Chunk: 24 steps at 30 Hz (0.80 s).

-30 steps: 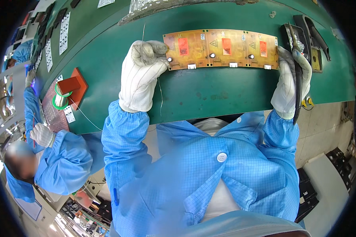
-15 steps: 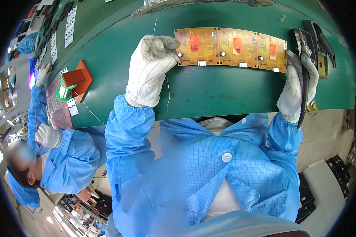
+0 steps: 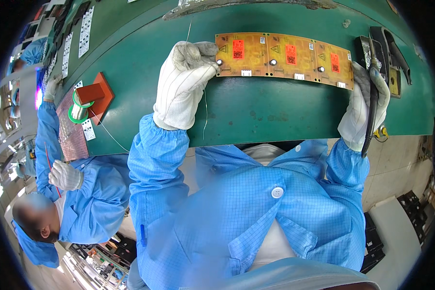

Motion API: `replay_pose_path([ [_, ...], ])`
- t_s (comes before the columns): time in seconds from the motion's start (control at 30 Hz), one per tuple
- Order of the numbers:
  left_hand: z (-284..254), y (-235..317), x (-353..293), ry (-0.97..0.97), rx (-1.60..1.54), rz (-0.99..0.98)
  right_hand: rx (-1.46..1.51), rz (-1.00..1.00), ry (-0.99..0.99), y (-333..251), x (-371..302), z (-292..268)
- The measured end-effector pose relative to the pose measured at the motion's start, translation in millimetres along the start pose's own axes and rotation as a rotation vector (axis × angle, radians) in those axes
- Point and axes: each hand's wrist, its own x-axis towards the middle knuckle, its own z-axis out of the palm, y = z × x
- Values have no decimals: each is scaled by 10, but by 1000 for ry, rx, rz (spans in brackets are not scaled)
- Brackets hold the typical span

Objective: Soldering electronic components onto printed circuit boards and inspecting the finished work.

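A long yellow-brown circuit board (image 3: 300, 42), slightly curved, is held up over the green bench by both ends. It bears orange labels, white connectors along the near edge and small round parts. My left hand (image 3: 181, 89), in a white glove, pinches its left end; a thin solder wire (image 3: 206, 113) also runs through that fist and sticks out above and below. At the right end, my gloved right hand (image 3: 360, 108) grips the board's edge. A soldering iron (image 3: 372, 108) with a black cable lies along this same hand, its tip pointing away from me.
A black soldering iron stand (image 3: 392, 60) is at the right. On the left, a solder spool (image 3: 78, 112) sits by a red-brown holder (image 3: 101, 92). A co-worker (image 3: 89, 203) in blue works at the left beside pink bubble wrap (image 3: 72, 137). White strips lie farther off.
The board has tilted a little and shifted slightly right; its labels now show taller. Both my hands keep their hold. The co-worker's head and near hand have moved right.
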Motion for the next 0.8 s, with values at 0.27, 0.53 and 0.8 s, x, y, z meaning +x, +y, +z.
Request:
replay_pose_path([
  [0.27, -11, -67, -3, -25, -226, -28, 49, 28, 29, -45, -31, 10],
  [0.53, 10, -79, 15, -63, -334, -15, 3, -2, -6, -50, -17, -43],
  [0.8, 35, -48, 32, -40, -319, -46, -32, 35, 0, -62, -19, -40],
])
